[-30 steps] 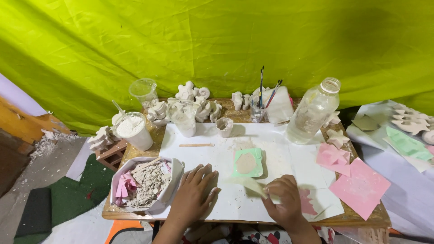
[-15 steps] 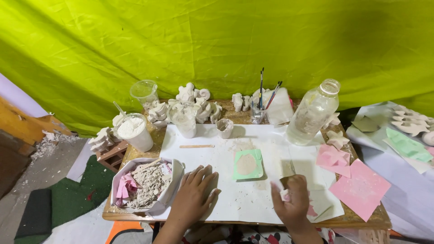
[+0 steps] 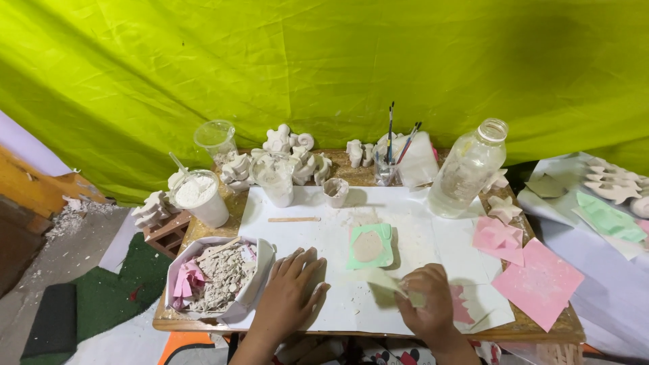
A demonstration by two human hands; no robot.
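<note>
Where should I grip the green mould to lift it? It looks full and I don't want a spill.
Take the green mould by its left and right rims, coming from above and keeping it level. It lies flat on the white sheet, its filled hollow facing up, both side edges free; the right hand is nearest.

Bright green cloth backdrop (image 3: pixel 324 61), wooden table (image 3: pixel 541 330)

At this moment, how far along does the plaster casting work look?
Done: finished white casts stand along the back edge, and the green mould is already filled with plaster. In hand: the right hand grips a pale sheet just in front of that mould, while the left hand lies flat on the white paper. Left: the cast remains in its mould; pink moulds lie unused.
</note>
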